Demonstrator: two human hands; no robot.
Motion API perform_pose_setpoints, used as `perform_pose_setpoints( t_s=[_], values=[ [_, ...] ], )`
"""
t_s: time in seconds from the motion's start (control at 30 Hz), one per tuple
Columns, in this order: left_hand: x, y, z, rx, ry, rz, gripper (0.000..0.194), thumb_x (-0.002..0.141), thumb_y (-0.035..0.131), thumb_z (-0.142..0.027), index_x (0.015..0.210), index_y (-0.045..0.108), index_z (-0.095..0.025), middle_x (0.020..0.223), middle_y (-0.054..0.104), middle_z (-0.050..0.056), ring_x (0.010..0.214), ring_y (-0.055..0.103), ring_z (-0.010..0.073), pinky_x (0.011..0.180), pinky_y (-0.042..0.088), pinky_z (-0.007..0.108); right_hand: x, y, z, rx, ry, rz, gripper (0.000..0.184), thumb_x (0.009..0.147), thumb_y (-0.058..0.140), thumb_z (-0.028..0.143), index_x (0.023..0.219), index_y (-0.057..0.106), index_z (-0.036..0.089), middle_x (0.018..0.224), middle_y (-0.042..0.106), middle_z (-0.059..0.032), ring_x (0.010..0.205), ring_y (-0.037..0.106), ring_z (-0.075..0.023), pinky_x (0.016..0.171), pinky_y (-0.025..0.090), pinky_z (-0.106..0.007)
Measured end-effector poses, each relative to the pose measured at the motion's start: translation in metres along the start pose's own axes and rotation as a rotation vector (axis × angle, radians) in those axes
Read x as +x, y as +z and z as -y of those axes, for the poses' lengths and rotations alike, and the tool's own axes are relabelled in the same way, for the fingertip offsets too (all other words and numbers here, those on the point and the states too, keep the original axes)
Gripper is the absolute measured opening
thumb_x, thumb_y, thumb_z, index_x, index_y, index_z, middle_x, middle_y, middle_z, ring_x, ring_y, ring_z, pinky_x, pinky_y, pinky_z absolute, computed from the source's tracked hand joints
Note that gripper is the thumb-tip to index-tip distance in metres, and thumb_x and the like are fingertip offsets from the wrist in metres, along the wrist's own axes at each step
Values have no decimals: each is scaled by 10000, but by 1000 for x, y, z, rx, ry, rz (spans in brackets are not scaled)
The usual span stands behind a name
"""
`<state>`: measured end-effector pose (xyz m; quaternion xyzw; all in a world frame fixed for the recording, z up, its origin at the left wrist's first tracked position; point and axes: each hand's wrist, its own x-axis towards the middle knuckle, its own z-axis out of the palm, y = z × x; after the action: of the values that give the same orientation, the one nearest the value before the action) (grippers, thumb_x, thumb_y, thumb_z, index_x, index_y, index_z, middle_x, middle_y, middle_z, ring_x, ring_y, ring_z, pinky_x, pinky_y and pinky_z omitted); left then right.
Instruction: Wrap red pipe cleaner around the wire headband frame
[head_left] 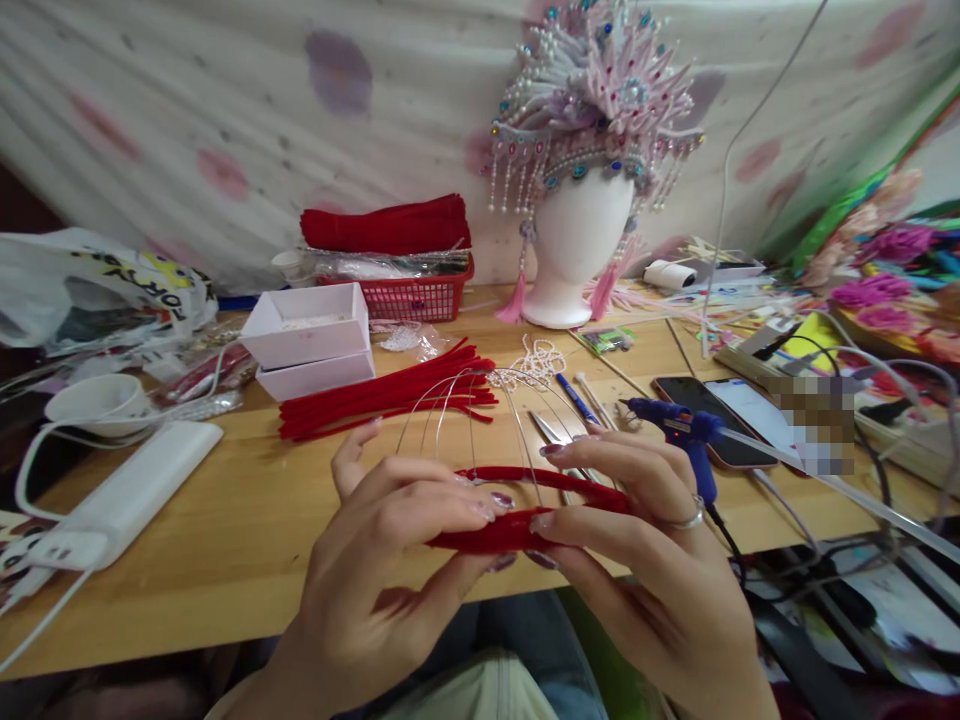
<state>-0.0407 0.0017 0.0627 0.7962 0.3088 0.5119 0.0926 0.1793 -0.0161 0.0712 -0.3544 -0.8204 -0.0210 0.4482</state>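
Observation:
Both hands hold a red fuzzy-wrapped hoop (577,486) with thin silver wire arches (480,400) rising from it, just above the front edge of the wooden table (225,520). My left hand (390,550) pinches the hoop's near rim with thumb and fingers closed on it. My right hand (645,540), with a ring on one finger, grips the same rim from the right. A pile of red pipe cleaners (382,395) lies just behind the hoop.
A blue glue gun (682,430), a phone (709,415), scissors (551,430) and a bead string (536,362) lie right of centre. White boxes (311,335), a red basket (412,295) and a mannequin head with beaded headdress (585,150) stand behind. A power bank (131,490) with cables sits left.

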Motion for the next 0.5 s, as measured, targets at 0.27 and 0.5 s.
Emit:
perform_pose_setpoints(
  t_s=[0.27,0.5],
  values=[
    [7,-5,-6,76,19,54,34,1031,671,-240,1053,668,-266,911,801,-77,874,717,131,1190,357,409,-4,4,5,92,47,38,302,973,555,-29,1153,634,201,1034,576,15,939,597,-108,1204,300,-420],
    [4,-10,2,148,59,111,44,1000,700,-265,1028,679,-292,844,778,-80,930,656,188,1152,341,411,-5,7,9,86,50,14,280,991,565,-1,1163,649,204,970,608,12,913,626,-109,1176,316,-426]
  ],
)
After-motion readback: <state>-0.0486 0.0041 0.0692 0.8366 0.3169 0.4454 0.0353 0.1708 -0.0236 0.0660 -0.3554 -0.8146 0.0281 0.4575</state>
